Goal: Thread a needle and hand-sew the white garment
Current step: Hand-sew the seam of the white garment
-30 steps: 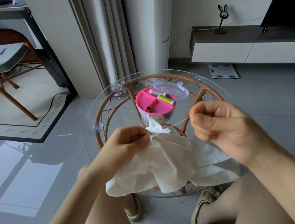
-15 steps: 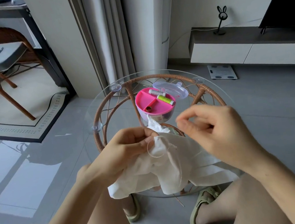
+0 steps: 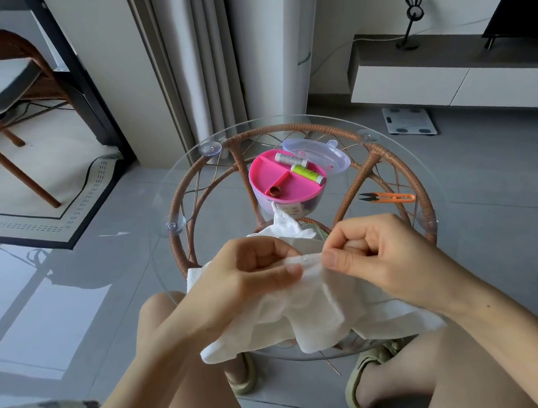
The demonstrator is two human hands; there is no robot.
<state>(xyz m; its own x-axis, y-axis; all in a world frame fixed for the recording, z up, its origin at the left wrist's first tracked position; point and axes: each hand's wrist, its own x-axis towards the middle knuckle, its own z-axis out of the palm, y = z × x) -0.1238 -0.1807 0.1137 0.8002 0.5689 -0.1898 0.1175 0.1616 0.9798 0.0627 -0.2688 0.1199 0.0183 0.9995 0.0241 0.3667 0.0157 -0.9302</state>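
The white garment (image 3: 320, 308) lies bunched over the near edge of the round glass table (image 3: 426, 186). My left hand (image 3: 252, 273) pinches a folded edge of the cloth between thumb and fingers. My right hand (image 3: 370, 252) pinches the same edge right beside it, fingers curled. Neither the needle nor the thread is visible; they may be hidden in the right fingers. Behind the cloth stands a pink sewing kit box (image 3: 287, 181) with a white spool (image 3: 289, 158) and a green spool (image 3: 306, 173).
Orange thread snips (image 3: 389, 197) lie on the glass at the right. The kit's clear lid (image 3: 317, 153) rests behind the box. A rattan frame shows under the glass. My knees and sandalled feet are below. A chair stands far left, a TV bench far right.
My right hand has come down from a raised pull with taut thread and now pinches the garment edge next to my left hand. The snips have come into view.
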